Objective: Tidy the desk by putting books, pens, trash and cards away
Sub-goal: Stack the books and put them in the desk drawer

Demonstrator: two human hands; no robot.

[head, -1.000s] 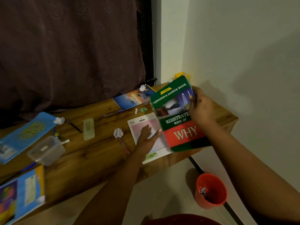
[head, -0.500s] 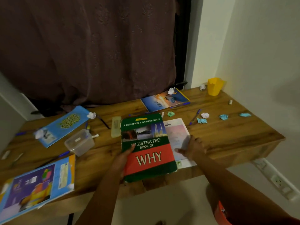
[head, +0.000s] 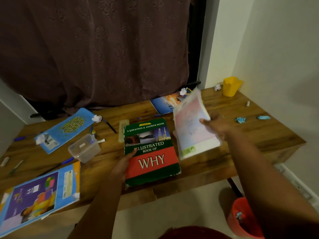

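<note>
left hand [head: 123, 165] grips left edge of green-red "WHY" book [head: 150, 152], flat on surface [head: 215, 171], frame centre | right hand [head: 215, 125] holds pink-white booklet [head: 193, 128] tilted, lifted, right of centre

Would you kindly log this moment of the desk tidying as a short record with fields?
left hand: left hand holds the left edge of the green and red book, thumb on its cover
right hand: right hand grips the pink notebook, lifted and tilted above the desk
book: lies flat at the desk's front edge
loose trash: white paper ball, blue paper scrap
containers: yellow cup at far right corner, clear plastic box, red bin on the floor
</note>
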